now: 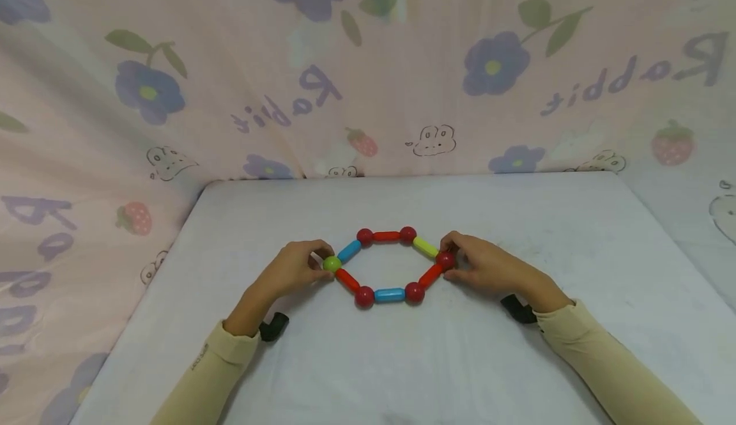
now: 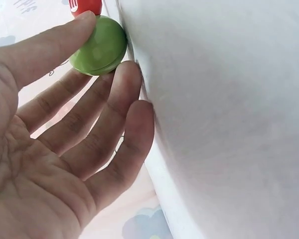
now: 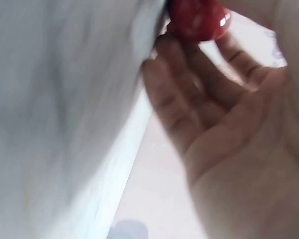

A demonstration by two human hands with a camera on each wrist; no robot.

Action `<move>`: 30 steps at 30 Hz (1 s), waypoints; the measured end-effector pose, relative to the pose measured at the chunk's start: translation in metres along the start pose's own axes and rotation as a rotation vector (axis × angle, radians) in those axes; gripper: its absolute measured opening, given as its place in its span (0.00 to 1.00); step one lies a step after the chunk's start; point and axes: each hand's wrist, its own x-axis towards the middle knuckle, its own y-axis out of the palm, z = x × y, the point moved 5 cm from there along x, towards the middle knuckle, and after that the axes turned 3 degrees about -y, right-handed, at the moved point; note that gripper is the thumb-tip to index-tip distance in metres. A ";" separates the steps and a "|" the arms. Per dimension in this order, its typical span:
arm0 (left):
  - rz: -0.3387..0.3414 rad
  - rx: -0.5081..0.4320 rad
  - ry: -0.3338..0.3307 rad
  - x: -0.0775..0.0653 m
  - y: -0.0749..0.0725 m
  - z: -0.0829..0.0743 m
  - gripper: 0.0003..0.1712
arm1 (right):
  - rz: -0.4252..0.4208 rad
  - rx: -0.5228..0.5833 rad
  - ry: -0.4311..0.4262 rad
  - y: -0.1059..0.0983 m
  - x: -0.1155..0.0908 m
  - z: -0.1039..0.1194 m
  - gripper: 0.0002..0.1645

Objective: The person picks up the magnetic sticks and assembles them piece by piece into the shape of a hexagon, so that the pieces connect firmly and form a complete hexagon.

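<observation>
A closed six-sided ring of coloured rods and balls lies on the white table. At its left corner my left hand pinches a green ball between thumb and fingers; the left wrist view shows this green ball close up. My right hand holds the dark red ball at the right corner, thumb on the near side. A blue rod and a red rod meet at the green ball. A yellow-green rod and another red rod join the right ball.
Dark red balls mark the other corners, with a red rod along the far side and a blue rod along the near side. Behind the white table hangs a pink printed cloth, also on the left.
</observation>
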 end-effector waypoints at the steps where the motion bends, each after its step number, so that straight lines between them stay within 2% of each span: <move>1: -0.003 0.000 0.000 0.000 -0.001 0.000 0.21 | 0.001 0.004 -0.007 -0.001 0.000 -0.001 0.29; 7: -0.016 0.006 0.006 0.002 0.002 0.000 0.21 | 0.002 -0.002 -0.016 -0.004 -0.002 -0.002 0.27; 14: -0.063 0.005 -0.064 0.002 0.002 -0.002 0.20 | -0.013 -0.032 -0.039 -0.006 0.000 0.001 0.26; 21: -0.091 0.021 -0.027 0.010 0.003 -0.015 0.20 | -0.044 -0.062 -0.048 -0.010 -0.003 0.002 0.26; 30: -0.091 0.059 -0.029 0.021 0.008 -0.028 0.20 | -0.100 -0.152 -0.047 -0.012 -0.005 0.002 0.26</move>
